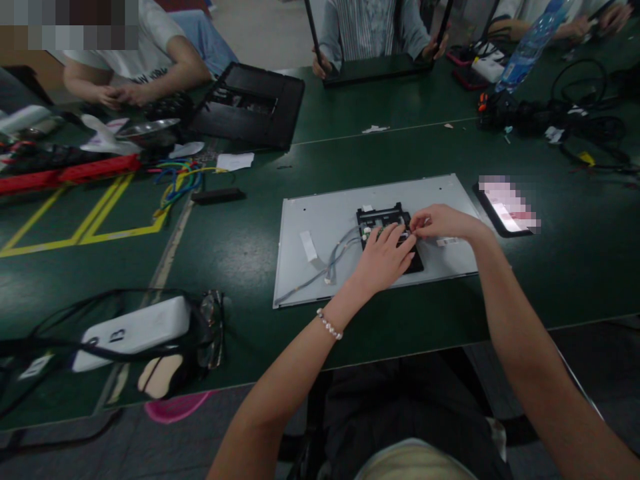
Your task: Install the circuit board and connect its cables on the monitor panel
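Observation:
A flat pale grey panel (340, 193) lies on the green table in front of me. On its middle sits a black plastic housing (416, 264) with small boards and connectors in it. My left hand (384, 257) rests over the housing, fingers spread and flat. Beside it, my right hand (440, 221) pinches at the housing's right edge; what is between thumb and finger is too small to make out. Thin grey cables (305, 283) run from the housing's left side across the panel. A white strip (309, 247) is stuck on the panel, left of the cables.
A phone (505, 210) lies right of the panel. To the left are a white device (145, 327) with black cords, glasses (216, 327) and a black bar (219, 195). Across the table, people sit by a black casing (255, 103) and a black frame (377, 68). A bottle (530, 50) stands far right.

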### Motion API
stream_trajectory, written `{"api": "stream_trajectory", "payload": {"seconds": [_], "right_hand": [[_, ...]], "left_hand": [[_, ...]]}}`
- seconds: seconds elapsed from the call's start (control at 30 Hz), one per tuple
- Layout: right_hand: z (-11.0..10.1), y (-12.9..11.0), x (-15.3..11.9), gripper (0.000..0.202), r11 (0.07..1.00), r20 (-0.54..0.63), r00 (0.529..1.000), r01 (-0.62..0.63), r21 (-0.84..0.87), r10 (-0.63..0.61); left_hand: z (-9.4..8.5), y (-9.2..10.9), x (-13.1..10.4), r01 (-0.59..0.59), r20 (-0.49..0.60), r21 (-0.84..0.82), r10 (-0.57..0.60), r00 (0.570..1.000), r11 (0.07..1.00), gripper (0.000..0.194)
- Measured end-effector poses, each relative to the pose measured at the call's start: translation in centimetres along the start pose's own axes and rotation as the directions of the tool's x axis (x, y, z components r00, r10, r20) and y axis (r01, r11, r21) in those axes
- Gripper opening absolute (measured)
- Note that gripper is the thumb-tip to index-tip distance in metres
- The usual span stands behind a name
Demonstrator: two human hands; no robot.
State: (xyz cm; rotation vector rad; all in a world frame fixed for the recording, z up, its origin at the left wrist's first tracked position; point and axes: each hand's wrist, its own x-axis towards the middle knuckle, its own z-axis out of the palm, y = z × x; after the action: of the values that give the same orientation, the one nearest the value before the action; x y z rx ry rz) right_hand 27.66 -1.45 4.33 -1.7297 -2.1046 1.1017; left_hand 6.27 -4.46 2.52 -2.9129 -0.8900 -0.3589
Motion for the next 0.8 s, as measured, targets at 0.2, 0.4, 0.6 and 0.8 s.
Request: {"api": "stream_trajectory", "payload": {"seconds": [0.2, 0.4, 0.6, 0.8], "right_hand": [[0.04, 0.15, 0.15, 0.020, 1.000, -0.002, 1.000, 0.010, -0.002, -0.010], [0.09, 0.30, 0.23, 0.021, 1.000, -0.002, 1.000, 0.007, -0.011, -0.007], [0.08, -0.02, 0.05, 0.020, 1.000, -0.013, 1.000, 0.008, -0.013, -0.008], [0.02, -0.22, -0.04, 0.019, 1.000, -0.005, 1.000, -0.005, -0.022, 0.005]], "left_hand": [[0.08, -0.07, 0.02, -0.005, 0.004, 0.007, 0.005, 1.000, 1.000, 0.037], [0.13, -0.04, 0.00, -0.001, 0.004, 0.001, 0.001, 1.000, 1.000, 0.036], [-0.03, 0.00, 0.00, 0.001, 0.008, 0.002, -0.001, 1.000, 1.000, 0.036], [-0.05, -0.03, 0.01, -0.003, 0.008, 0.008, 0.003, 1.000, 1.000, 0.036]]}}
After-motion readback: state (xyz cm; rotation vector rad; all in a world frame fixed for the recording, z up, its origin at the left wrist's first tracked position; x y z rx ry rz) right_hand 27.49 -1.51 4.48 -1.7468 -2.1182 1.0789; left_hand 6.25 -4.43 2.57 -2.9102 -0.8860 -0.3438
